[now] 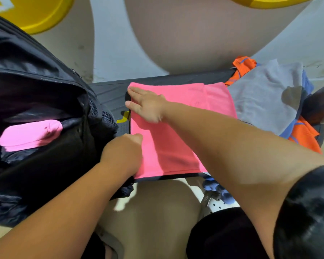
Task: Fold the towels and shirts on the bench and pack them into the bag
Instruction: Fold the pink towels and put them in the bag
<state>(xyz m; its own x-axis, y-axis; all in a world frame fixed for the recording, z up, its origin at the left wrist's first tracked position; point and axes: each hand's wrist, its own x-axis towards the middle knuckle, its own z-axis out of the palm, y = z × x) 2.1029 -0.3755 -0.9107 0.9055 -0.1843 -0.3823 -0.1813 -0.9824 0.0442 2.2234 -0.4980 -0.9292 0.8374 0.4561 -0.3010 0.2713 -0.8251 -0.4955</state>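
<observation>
Right hand [146, 105] lies flat, fingers straight, on pink towel [172, 143] on bench [110, 94]. Left hand [123, 152] curls round the pink towel's left edge. Bag [36, 90] holds 1 folded pink piece [30, 135].

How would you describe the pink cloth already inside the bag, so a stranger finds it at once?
Start at the big black bag on the left. In its open mouth lies a folded pink cloth. Unlike the larger pink cloth spread on the bench, it is a compact bundle.

A dark bench [110, 92] bears the black bag [36, 90], pink towel [172, 139] and heaped clothes [266, 98]
</observation>
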